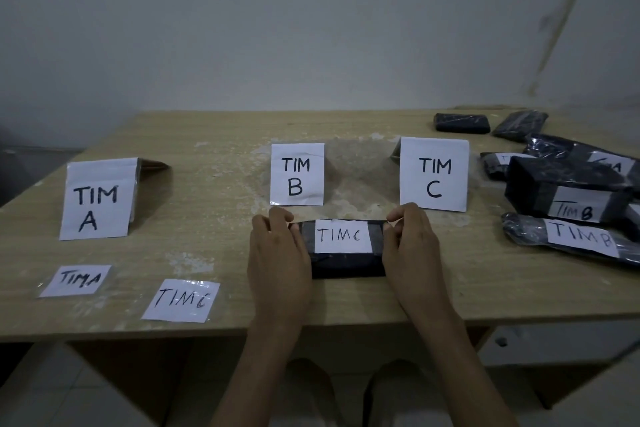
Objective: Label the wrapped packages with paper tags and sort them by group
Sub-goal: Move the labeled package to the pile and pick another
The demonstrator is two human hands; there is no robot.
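Head view: a worn, pale wooden table stands against a plain grey-white wall in dim light. Just before the TIM B sign, the left hand and right hand clasp opposite ends of a dark package tagged TIM C

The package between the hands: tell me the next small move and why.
Probably slide the package to the right, in front of the TIM C sign. Its tag reads TIM C and already lies flat on it, with the left hand and right hand gripping its two ends.
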